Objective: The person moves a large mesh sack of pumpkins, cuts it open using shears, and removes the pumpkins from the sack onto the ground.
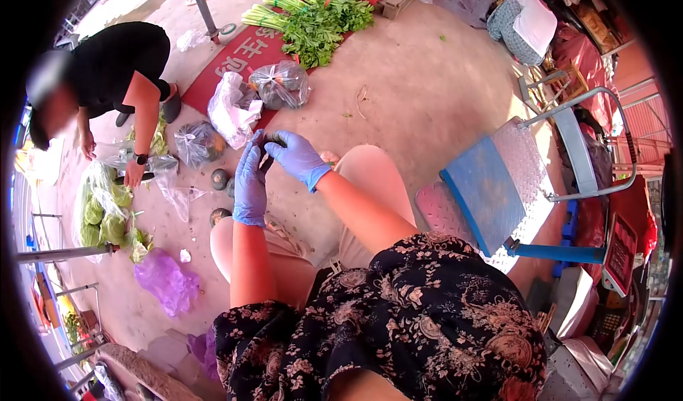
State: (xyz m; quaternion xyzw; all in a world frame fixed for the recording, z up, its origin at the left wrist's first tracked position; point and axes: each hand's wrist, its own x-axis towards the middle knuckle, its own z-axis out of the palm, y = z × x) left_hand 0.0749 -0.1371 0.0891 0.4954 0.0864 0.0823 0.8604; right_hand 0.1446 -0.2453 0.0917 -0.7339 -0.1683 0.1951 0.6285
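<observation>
My left hand [250, 188], in a blue glove, is held upright in front of my knees with its fingers together. My right hand [297, 161], gloved the same way, meets it from the right with bent fingers. Between the fingertips is a small dark patch whose kind I cannot make out. Just beyond my hands lie a crumpled white plastic bag [232, 109] and a clear bag of dark round produce [279, 84]. Left of them is another clear bag of dark produce [198, 145]. Dark round vegetables [220, 180] lie on the floor near my left hand.
A person in black [128, 60] bends at the left over a clear bag of green cabbages [107, 209]. A purple bag [167, 281] lies nearby. Bundled leafy celery [313, 28] rests on a red mat [224, 67]. A blue platform scale [487, 191] stands at the right.
</observation>
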